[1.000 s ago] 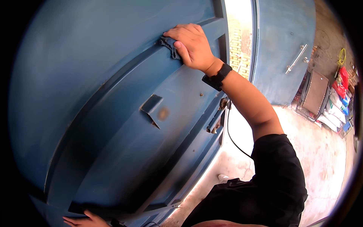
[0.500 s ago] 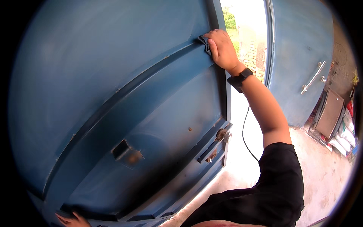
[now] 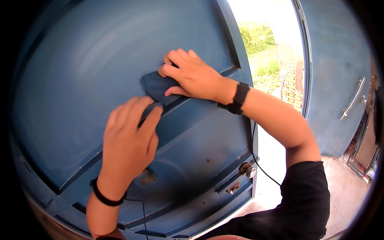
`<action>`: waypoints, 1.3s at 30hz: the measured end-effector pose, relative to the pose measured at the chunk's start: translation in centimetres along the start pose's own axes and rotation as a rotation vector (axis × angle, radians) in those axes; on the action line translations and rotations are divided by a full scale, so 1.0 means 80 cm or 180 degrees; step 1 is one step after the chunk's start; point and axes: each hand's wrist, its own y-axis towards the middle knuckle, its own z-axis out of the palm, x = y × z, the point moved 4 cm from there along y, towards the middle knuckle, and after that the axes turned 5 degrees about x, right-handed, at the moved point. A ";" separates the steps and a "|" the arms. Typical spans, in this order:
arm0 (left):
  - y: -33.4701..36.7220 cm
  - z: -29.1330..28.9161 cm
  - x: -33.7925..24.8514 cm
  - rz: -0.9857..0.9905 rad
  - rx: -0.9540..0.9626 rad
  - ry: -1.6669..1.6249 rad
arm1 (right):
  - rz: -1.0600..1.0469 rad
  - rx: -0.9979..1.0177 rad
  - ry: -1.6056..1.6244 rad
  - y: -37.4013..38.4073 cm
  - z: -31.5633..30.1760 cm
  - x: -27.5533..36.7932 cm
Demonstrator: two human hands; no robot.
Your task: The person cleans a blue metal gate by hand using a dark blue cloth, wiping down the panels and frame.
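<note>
A dark blue cloth (image 3: 154,86) with frayed edges lies against the inner face of a blue metal door (image 3: 92,76), just above a raised horizontal rib. My right hand (image 3: 186,74) grips its right side, with fingers curled and the thumb pressed along its lower part. At the cloth's lower corner is my left hand (image 3: 130,132), slightly blurred, its thumb and forefinger closed about the edge. Below both hands, the door carries a round lock knob (image 3: 251,172) and a rusty latch plate (image 3: 233,188). My left forearm partly covers a cut-out in the panel.
To the right, a doorway opens onto green plants (image 3: 258,40) and a brick wall (image 3: 292,86). Beyond it stands a second blue door leaf (image 3: 332,52) with a metal pull handle (image 3: 354,100). A brown folded chair (image 3: 364,148) leans there. Thin black cables (image 3: 260,164) hang near my arms.
My right hand has moved left and down from the door's edge with the cloth, which is now spread wider. My left hand has risen from the lower left to the cloth.
</note>
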 end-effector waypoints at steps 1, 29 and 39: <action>0.020 0.016 0.001 0.0040 0.0065 -0.0182 | 0.0318 0.0675 0.0407 -0.012 0.002 -0.007; 0.291 0.028 0.141 -0.0171 -0.0471 0.1058 | -0.0319 -0.0829 -0.1896 0.120 -0.081 -0.194; 0.315 -0.042 0.252 -0.0446 -0.0947 0.1834 | -0.0568 -0.0953 -0.1080 0.247 -0.100 -0.220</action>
